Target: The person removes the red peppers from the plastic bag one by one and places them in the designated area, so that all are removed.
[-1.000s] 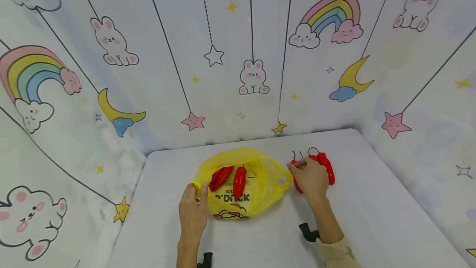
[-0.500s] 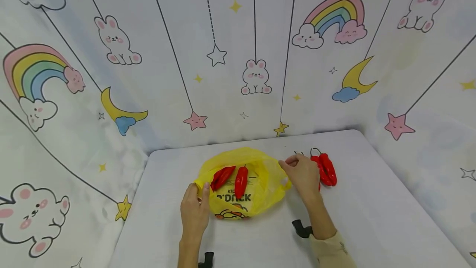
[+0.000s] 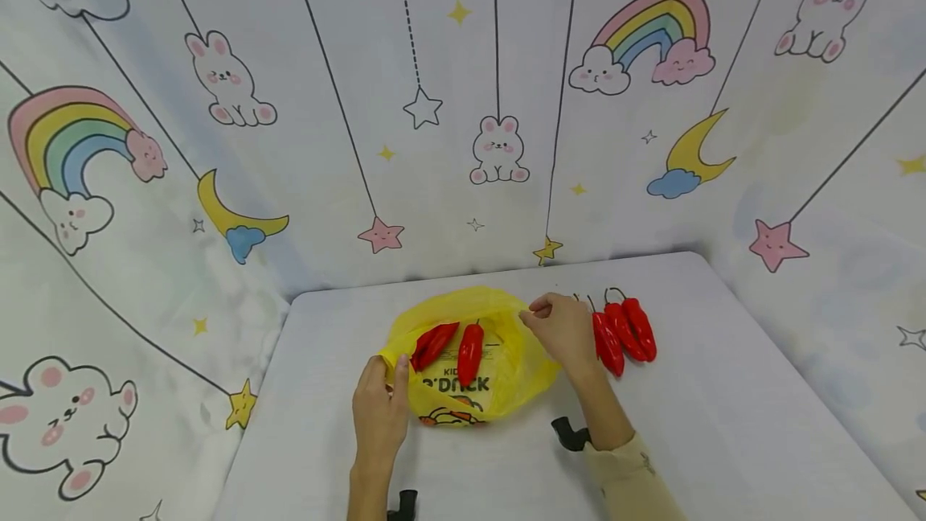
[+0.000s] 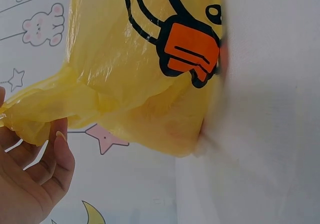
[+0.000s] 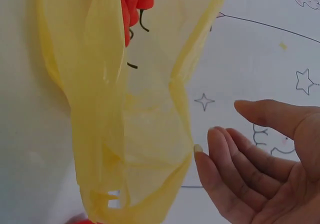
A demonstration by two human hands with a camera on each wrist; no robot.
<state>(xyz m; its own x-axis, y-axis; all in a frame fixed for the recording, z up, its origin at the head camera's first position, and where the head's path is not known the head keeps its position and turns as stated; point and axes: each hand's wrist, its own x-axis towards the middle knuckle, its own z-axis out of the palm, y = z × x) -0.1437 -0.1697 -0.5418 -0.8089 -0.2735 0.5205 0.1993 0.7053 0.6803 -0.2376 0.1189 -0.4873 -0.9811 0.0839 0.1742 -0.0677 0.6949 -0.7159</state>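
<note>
My left hand (image 3: 381, 408) pinches the left rim of a yellow plastic bag (image 3: 517, 392), which lies with its mouth gaping; the bag's handle shows bunched at the fingers in the left wrist view. Red chili peppers (image 3: 470, 354) lie inside the bag. At the bag's right rim is my right hand (image 3: 567, 336). In the right wrist view the right thumb stands apart from the loosely bent fingers (image 5: 245, 174), with nothing between them and one fingertip right at the bag's edge.
Several red chili peppers (image 3: 609, 342) with dark stems lie in a row right of the right hand, the leftmost mostly hidden behind it. All rest on a white table (image 3: 723, 424), with a cartoon-printed backdrop (image 3: 325, 183) behind and at both sides.
My right hand has moved left from over the row of peppers to the bag's right rim, uncovering more of the row. The left hand has kept its hold on the bag.
</note>
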